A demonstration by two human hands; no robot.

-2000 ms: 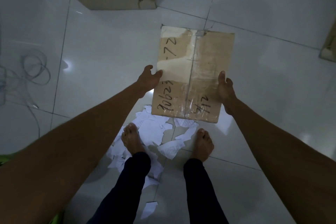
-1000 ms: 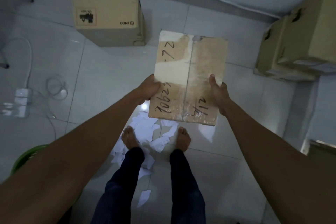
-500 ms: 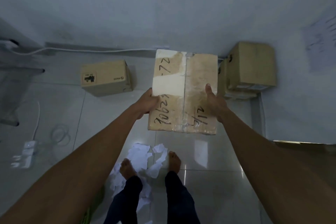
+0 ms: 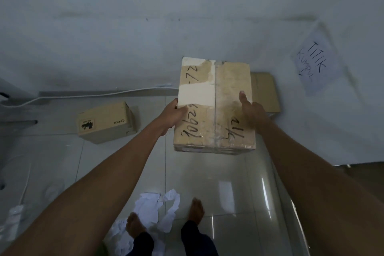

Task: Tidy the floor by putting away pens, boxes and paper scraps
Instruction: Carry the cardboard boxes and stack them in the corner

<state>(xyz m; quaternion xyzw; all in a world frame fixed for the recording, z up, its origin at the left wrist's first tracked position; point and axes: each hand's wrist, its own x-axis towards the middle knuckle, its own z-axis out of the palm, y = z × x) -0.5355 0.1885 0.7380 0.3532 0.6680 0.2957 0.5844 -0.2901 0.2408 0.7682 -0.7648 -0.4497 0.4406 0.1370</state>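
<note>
Head view: since 0.5 s ago the taped box (image 4: 214, 106) is moving toward the wall-side box stack (image 4: 265, 93), now covering most of it. Left hand (image 4: 172, 117) & right hand (image 4: 252, 114) are clamping its opp. side edges, thumbs on top, holding it mid-air. Probably stiff, fairly light; glossy tape may be slipping, so cardboard edges are suiting best. Paper scraps (image 4: 155, 208) are lying by the feet.
</note>
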